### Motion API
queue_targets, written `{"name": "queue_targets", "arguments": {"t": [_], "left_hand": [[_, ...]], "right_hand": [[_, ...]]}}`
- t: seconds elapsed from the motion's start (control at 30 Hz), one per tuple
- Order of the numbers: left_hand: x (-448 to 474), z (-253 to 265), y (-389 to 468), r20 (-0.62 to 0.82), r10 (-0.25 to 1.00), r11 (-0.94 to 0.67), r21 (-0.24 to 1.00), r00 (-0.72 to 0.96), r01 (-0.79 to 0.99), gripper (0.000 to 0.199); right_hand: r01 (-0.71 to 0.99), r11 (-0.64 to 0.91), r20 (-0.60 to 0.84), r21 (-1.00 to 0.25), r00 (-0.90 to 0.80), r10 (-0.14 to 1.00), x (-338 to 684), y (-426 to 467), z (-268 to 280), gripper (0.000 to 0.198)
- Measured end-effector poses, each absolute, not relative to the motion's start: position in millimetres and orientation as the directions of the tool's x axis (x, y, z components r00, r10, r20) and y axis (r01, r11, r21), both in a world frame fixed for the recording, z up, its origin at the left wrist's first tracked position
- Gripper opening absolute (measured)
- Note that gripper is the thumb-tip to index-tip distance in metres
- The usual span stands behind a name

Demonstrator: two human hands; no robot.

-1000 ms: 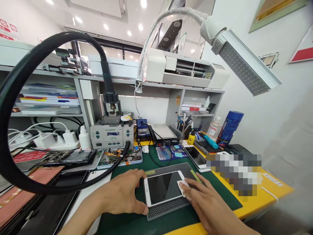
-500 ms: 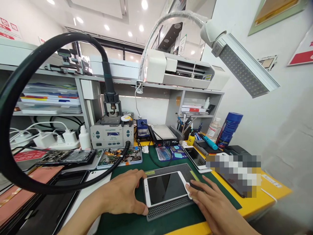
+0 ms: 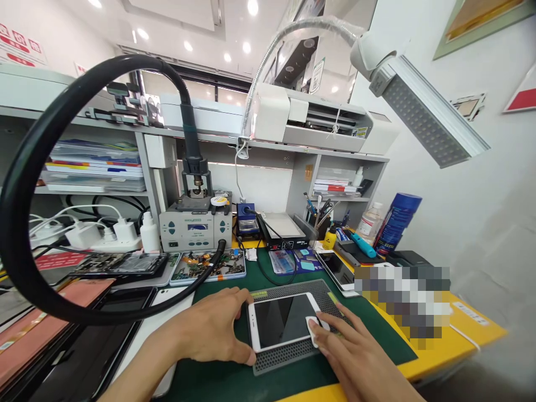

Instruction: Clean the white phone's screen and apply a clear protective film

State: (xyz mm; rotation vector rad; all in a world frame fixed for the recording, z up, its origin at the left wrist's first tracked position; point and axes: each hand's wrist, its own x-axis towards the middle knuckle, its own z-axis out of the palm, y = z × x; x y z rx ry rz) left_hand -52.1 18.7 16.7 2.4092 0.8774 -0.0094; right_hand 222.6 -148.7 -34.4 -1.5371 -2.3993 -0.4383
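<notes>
A white smartphone (image 3: 282,322) with a dark screen lies face up on a grey perforated mat (image 3: 288,357). My left hand (image 3: 213,329) spans the phone's left end, fingers at its upper corner and thumb by its lower corner, holding it in place. In my right hand (image 3: 349,340), a small white flat piece (image 3: 312,330) is pinched under the fingertips. That piece rests on the right end of the phone; its exact kind cannot be made out.
A green work mat (image 3: 226,379) covers the yellow bench (image 3: 444,349). Behind the phone stand a parts tray (image 3: 240,271), a hot air station (image 3: 195,229) and another white phone (image 3: 337,271). A thick black hose (image 3: 12,234) loops on the left; a lamp (image 3: 431,111) hangs at upper right.
My right hand has shifted slightly left, bringing the white piece from the phone's right edge further onto its face. My left hand stays at the phone's left end. The view has turned slightly.
</notes>
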Motion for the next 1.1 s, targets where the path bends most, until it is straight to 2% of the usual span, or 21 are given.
{"name": "queue_targets", "arguments": {"t": [0.13,0.37,0.53,0.6,0.77,1.1], "left_hand": [[-50.9,18.3,17.4,-0.188,0.590,-0.633,0.496,0.785,0.595,0.072],[-49.6,17.9,16.2,-0.148,0.580,-0.665,0.482,0.801,0.571,0.068],[-50.2,16.6,16.6,-0.145,0.577,-0.671,0.478,0.804,0.568,0.071],[-50.7,16.9,17.0,-0.156,0.574,-0.664,0.485,0.804,0.568,0.074],[-51.6,19.9,16.4,-0.185,0.570,-0.655,0.485,0.800,0.579,0.074],[-49.5,22.0,13.8,-0.171,0.574,-0.669,0.465,0.801,0.579,0.067]], "right_hand": [[0.908,0.411,0.349,0.074,-0.410,0.843,201.5,-141.8,-26.8,0.044],[0.855,0.510,0.477,0.093,-0.487,0.731,174.9,-121.2,-46.3,0.019],[0.853,0.516,0.653,0.074,-0.432,0.622,149.6,-109.2,-65.6,0.017],[0.854,0.511,0.705,0.102,-0.424,0.568,141.0,-106.0,-67.2,0.014],[0.866,0.489,0.719,0.103,-0.404,0.565,128.7,-103.2,-63.1,0.011],[0.878,0.451,0.794,0.160,-0.386,0.469,119.0,-102.2,-68.0,0.020]]}}
